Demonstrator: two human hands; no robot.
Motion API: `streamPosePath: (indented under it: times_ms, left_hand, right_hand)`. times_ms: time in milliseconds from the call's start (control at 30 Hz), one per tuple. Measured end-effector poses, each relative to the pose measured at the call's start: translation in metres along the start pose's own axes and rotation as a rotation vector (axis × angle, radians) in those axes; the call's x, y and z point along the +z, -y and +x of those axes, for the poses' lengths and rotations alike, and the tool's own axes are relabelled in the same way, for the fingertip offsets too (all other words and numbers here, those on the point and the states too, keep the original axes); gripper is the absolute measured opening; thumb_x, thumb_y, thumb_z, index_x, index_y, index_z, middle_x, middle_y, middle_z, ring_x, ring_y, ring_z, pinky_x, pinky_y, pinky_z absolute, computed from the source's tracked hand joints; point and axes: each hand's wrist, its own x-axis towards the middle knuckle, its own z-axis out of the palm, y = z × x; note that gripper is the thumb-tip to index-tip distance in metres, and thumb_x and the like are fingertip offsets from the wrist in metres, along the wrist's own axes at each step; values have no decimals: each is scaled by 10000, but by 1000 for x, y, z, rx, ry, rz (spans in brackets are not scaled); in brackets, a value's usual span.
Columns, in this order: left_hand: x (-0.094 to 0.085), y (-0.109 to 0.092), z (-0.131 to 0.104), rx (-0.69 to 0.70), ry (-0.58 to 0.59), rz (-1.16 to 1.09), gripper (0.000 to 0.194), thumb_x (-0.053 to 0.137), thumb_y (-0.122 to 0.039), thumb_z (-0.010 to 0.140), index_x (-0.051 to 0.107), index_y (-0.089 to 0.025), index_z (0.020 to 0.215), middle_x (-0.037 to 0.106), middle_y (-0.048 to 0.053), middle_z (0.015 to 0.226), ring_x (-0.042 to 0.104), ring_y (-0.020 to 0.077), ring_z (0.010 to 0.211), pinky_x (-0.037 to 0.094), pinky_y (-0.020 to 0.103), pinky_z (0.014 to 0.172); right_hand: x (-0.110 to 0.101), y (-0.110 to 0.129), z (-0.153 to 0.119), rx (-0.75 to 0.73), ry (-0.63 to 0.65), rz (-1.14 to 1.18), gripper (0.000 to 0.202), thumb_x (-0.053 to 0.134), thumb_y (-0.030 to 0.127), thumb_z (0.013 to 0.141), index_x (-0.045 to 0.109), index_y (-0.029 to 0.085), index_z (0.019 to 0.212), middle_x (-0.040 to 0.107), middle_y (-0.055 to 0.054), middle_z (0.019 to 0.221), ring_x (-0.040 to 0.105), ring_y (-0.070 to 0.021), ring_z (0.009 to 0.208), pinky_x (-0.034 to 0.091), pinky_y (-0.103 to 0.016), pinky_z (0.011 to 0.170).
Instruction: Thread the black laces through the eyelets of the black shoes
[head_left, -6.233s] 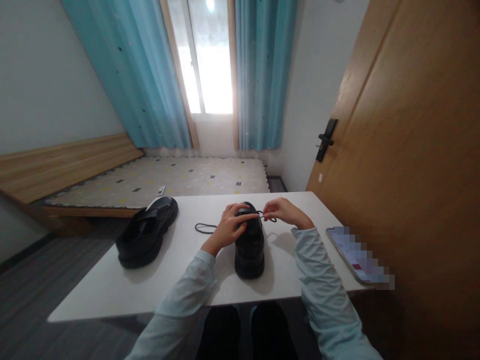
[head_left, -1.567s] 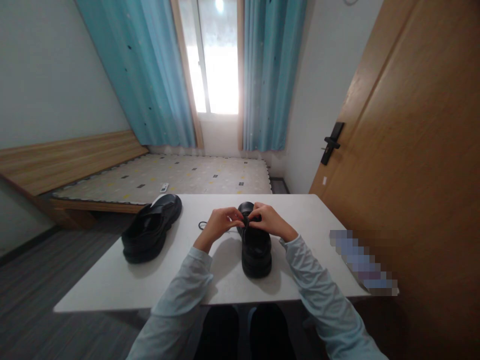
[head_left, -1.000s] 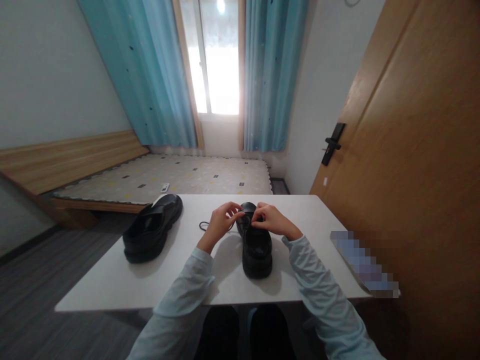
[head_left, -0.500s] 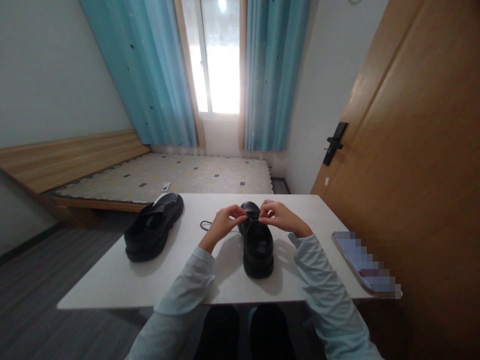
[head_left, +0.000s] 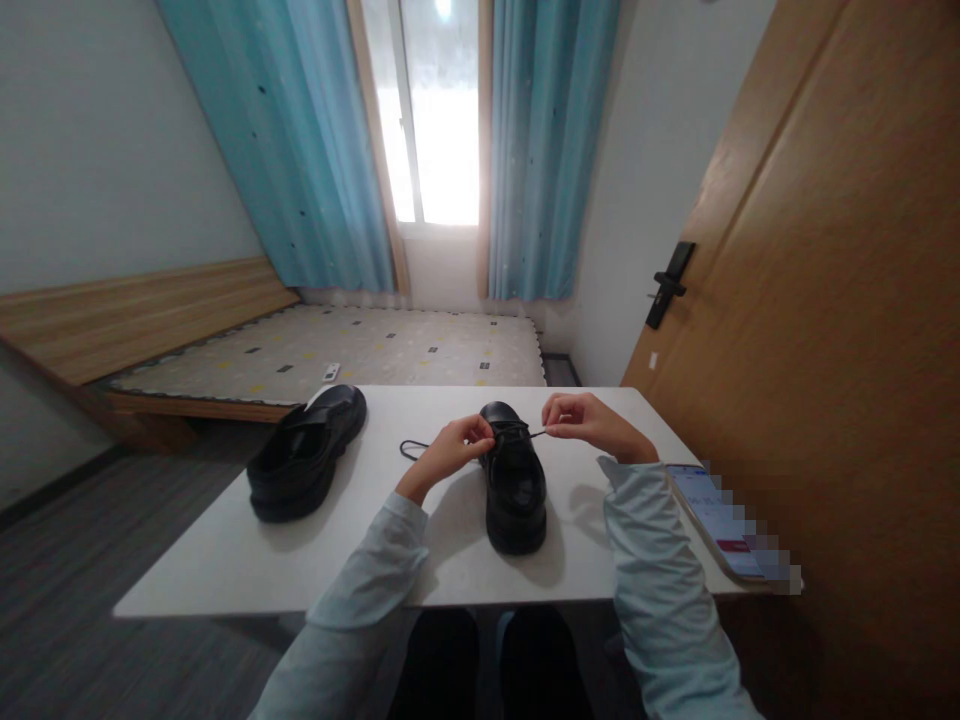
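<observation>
A black shoe (head_left: pixel 516 520) stands on the white table in front of me, its toe pointing away. My left hand (head_left: pixel 454 447) pinches at the left edge of its lacing, fingertips against the shoe; whether lace is also between them I cannot tell. Off to the shoe's right, my right hand (head_left: pixel 589 420) is closed on a black shoelace (head_left: pixel 536 434), which runs taut from the lacing to the fingertips. A loose loop of lace lies on the table left of the shoe, partly behind my left hand. The matching black shoe (head_left: pixel 300 460) rests farther left, without lace visible.
The white table (head_left: pixel 225 570) carries both shoes. At its right edge lies a phone-like device (head_left: pixel 720 520), partly pixelated. Beyond are a bed (head_left: pixel 405 350) with a small white object on it and blue curtains (head_left: pixel 322 150). A wooden door (head_left: pixel 825 300) stands at right.
My right hand has moved right, away from the shoe, drawing the shoelace out into a straight line. My left hand stays at the lacing, almost unmoved.
</observation>
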Motion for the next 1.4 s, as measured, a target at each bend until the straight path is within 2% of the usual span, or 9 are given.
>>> streamPosePath:
  times_ms: [100,333,400,567,900,1033,1133,1267,1400]
  left_hand:
    - [-2,2,1,5,-48,24,172,593,-312,762,616,-147,801,634,25,744,573,120,650,471,227,579]
    - [-16,8,0,-161,-337,285,158,579,-301,756,655,-173,811,689,37,766,625,147,642,483,259,623]
    - [-19,10,-3,-190,-324,361,131,593,-256,741,669,-178,813,703,44,770,644,161,670,486,268,657]
    - [-19,17,-7,-162,-163,401,157,665,-245,681,708,-193,823,728,58,796,665,193,715,490,268,644]
    - [-11,22,-5,-217,-141,539,122,627,-274,748,731,-212,765,736,91,838,674,243,803,468,297,713]
    - [-13,18,-4,-228,-185,583,138,595,-277,777,713,-206,786,731,81,819,667,227,787,461,287,706]
    - [-15,9,-2,-220,-236,508,164,558,-283,804,688,-188,780,726,70,812,661,207,775,463,287,718]
    - [-15,-5,0,-110,-339,289,218,527,-335,832,654,-174,758,713,48,796,652,172,753,479,270,718]
    - [-14,-12,1,-7,-329,73,251,560,-387,821,650,-153,845,701,54,817,651,156,723,497,253,677]
  right_hand:
    - [0,2,-1,1,63,45,247,719,345,719,605,138,650,589,-47,840,559,-140,778,446,-271,685]
    - [1,4,-2,-23,228,-12,259,711,365,730,621,133,656,604,-41,819,570,-132,770,459,-269,698]
    - [1,3,-2,-5,305,-43,252,705,362,734,631,130,668,602,-36,800,568,-126,750,465,-256,675]
    - [3,-4,-1,82,434,-144,226,700,347,725,662,124,709,633,-36,772,582,-125,726,468,-222,621]
    - [5,-15,2,152,436,-188,316,760,426,632,663,131,688,643,-5,666,578,-114,648,457,-227,619]
    - [5,-15,4,159,327,-211,351,763,460,622,647,131,663,644,-8,646,574,-120,626,444,-232,596]
    - [8,-13,9,107,69,-216,344,731,459,672,639,129,690,648,-24,681,578,-132,649,445,-245,599]
    - [21,-8,20,11,-256,-232,280,652,412,771,661,132,781,657,-48,757,593,-146,704,462,-266,637]
    - [36,-7,27,-82,-318,-289,208,618,312,814,686,148,923,669,-73,892,606,-156,773,489,-291,700]
